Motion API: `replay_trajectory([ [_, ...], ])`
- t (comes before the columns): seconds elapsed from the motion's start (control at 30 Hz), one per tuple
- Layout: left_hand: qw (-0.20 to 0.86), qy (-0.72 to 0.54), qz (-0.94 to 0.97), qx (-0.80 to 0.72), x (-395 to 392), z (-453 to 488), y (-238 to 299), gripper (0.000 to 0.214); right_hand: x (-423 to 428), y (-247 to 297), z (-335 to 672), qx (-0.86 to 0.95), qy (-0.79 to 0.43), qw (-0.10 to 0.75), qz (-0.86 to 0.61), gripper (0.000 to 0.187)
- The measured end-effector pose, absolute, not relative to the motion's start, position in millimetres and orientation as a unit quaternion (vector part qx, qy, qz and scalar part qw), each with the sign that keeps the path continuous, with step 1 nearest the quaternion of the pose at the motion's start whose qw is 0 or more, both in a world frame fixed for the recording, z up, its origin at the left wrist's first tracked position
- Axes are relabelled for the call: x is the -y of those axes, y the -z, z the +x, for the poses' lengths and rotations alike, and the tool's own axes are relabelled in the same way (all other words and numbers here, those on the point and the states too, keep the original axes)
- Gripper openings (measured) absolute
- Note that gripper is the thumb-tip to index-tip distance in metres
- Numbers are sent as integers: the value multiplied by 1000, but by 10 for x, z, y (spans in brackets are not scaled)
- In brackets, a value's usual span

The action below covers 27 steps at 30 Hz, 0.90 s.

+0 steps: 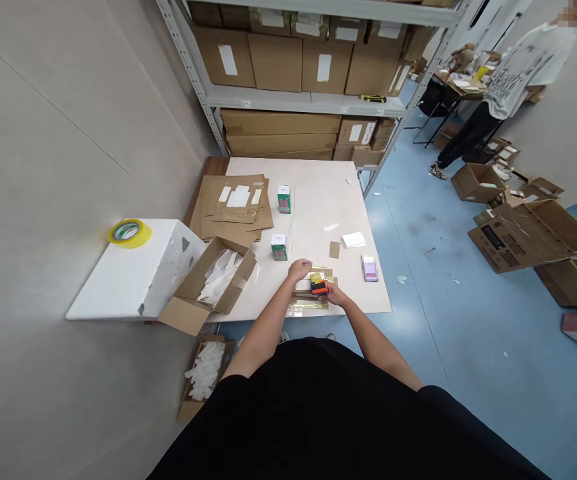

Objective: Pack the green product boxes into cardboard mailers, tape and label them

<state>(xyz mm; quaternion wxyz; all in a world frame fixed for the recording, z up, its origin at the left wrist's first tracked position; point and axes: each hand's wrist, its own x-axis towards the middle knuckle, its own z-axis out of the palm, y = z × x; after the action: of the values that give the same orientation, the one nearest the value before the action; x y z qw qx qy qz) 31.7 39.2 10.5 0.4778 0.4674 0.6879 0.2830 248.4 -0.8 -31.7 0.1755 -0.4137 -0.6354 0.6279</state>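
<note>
My right hand (337, 295) grips an orange and black tape dispenser (319, 289) with yellowish tape on it. The dispenser is over a small cardboard box (301, 294) at the table's front edge, with shiny tape along its sides and a white label on top. My left hand (299, 269) is closed at the box's far left corner; whatever its fingers hold is too small to make out. Beyond that hand stands a green and white small box (279, 247), and a second green and white box (284, 199) stands farther back.
Flattened cardboard (238, 207) lies at the table's back left. An open carton (218, 280) of white packing material leans near a white block bearing a yellow tape roll (129, 233). White cards (353, 239) and a purple pack (369, 269) lie right. A person (515, 73) stands beyond the shelving.
</note>
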Motion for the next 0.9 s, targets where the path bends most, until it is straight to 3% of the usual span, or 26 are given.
replay_trajectory([
  [0.2, 605, -188, 533, -562, -828, 512, -131, 35, -5, 373, 2494, 625, -639, 186, -409, 30],
  [0.37, 625, -141, 572, -511, -897, 465, -179, 49, -1, 401, 2488, 615, -643, 185, -417, 28],
  [0.53, 662, -170, 570, -457, -863, 311, -227, 59, -10, 376, 2491, 604, -657, 183, -413, 31],
  [0.77, 622, -284, 547, -482, -731, 162, -251, 36, -38, 318, 2501, 620, -638, 175, -422, 28],
  [0.9, 601, -331, 556, -469, -764, -1, -448, 43, -15, 272, 2511, 609, -657, 166, -411, 38],
])
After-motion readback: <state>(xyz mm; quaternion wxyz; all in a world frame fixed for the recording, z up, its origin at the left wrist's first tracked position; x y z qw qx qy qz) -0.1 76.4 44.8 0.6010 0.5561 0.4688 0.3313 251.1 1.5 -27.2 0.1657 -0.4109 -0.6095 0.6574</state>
